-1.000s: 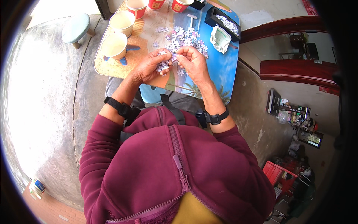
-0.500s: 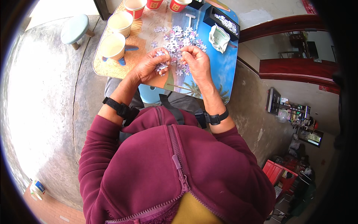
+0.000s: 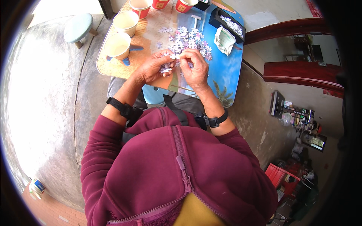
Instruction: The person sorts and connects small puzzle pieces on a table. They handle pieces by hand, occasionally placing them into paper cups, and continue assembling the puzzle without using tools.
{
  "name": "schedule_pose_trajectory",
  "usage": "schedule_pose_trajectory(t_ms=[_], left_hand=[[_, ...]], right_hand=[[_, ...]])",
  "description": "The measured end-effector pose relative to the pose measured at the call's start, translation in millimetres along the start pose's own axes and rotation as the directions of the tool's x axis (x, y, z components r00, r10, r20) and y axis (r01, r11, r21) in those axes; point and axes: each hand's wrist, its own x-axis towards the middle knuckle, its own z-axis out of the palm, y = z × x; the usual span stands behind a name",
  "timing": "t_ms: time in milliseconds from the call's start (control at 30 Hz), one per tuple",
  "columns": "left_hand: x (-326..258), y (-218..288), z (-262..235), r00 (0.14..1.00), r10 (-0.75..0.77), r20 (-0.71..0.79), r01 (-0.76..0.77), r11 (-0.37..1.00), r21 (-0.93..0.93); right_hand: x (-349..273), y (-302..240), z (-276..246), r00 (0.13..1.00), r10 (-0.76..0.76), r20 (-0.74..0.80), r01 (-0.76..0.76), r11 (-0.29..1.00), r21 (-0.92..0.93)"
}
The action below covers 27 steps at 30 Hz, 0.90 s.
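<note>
My left hand (image 3: 152, 68) cups a small bunch of pale purple plastic pieces (image 3: 165, 69) above the low table (image 3: 226, 79). My right hand (image 3: 195, 67) pinches one small white-purple piece (image 3: 175, 56) between thumb and fingers, and the fingertips of both hands meet on it. A loose heap of the same purple pieces (image 3: 190, 40) lies on the table just beyond my hands. Both wrists wear dark bands, and maroon sleeves cover my forearms.
Two cream paper cups (image 3: 117, 46) stand at the table's left, red cups (image 3: 140, 6) along its far edge. A black tray (image 3: 227, 25) with small pieces and a crumpled clear bag (image 3: 224, 40) sit at the right. A pale stool (image 3: 78, 28) stands on the concrete floor.
Both hands have lifted off the heap and drawn toward me; the right hand now pinches a single piece against the left hand's fingertips.
</note>
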Motion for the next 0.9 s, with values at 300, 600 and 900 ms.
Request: schedule_pose_trajectory(t_ms=[300, 600, 900], left_hand=[[0.6, 3.2, 2.7, 0.999, -0.039, -0.011, 0.04, 0.999, 0.024], [-0.5, 5.0, 8.2, 0.999, -0.03, -0.026, 0.03, 0.999, 0.028], [-1.6, 4.6, 9.5, 0.999, -0.001, -0.054, 0.005, 0.997, 0.073]], right_hand=[[-0.9, 5.3, -4.3, 0.999, 0.002, -0.039, -0.004, 0.998, -0.058], [-1.2, 7.3, -6.7, 0.997, -0.068, -0.037, 0.064, 0.992, -0.112], [-5.6, 7.8, -4.2, 0.998, 0.055, -0.006, -0.054, 0.998, 0.041]])
